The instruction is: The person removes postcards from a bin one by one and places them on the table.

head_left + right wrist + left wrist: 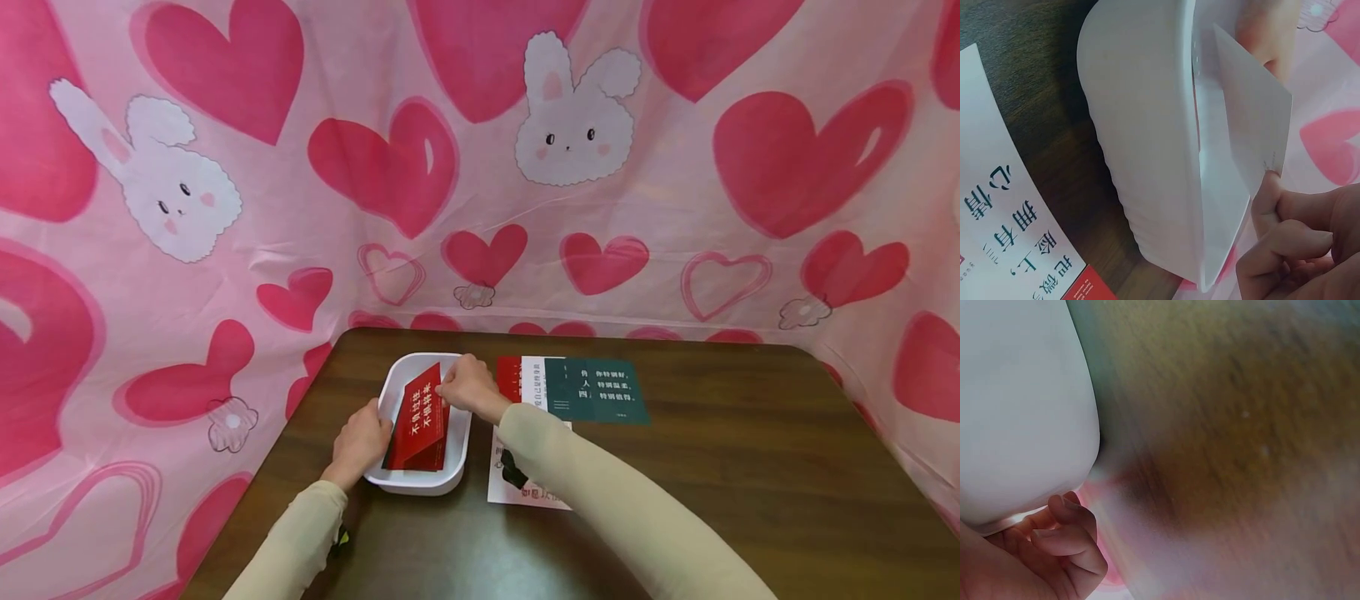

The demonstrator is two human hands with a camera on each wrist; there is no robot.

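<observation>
A white plastic container (420, 485) stands at the left of the table, several cards inside it. My left hand (362, 442) grips its left side; in the left wrist view, the fingers of that hand (1066, 547) are curled at the rim. My right hand (472, 387) pinches a corner of a red card (422, 417) with pale characters, held tilted over the container. Its pale back faces the right wrist view, where the thumb and finger (1269, 194) meet at the corner. Beneath lies another red card (431, 459), partly hidden.
Right of the container lie a dark green card (607, 392), a white card (534, 375) and a red card (508, 371), overlapping. A pale card (510, 492) lies nearer me, partly under the right sleeve. A heart-patterned cloth (480, 200) hangs behind the brown table (720, 467).
</observation>
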